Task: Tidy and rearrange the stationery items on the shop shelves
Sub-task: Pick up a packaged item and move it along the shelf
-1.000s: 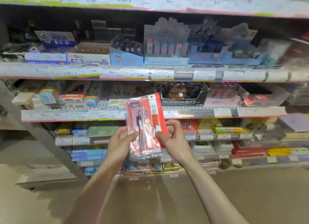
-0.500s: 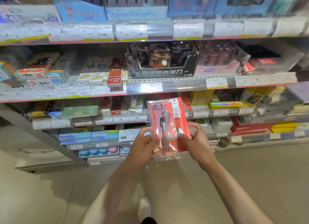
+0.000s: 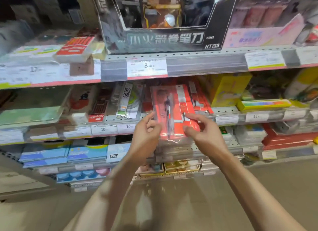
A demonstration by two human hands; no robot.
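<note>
Shop shelves (image 3: 189, 65) crowded with stationery and price tags fill the view above a tan floor, with a black display box (image 3: 163, 39) printed HT138 standing on the upper shelf. Directly below that box, a red pen pack in clear wrap (image 3: 173, 108) leans at the front of the next shelf down, beside similar red packs (image 3: 199, 100) to its right. The left hand (image 3: 146, 137) pinches the pack's left edge and the right hand (image 3: 204, 132) grips its lower right side, fingers curled on the wrap.
</note>
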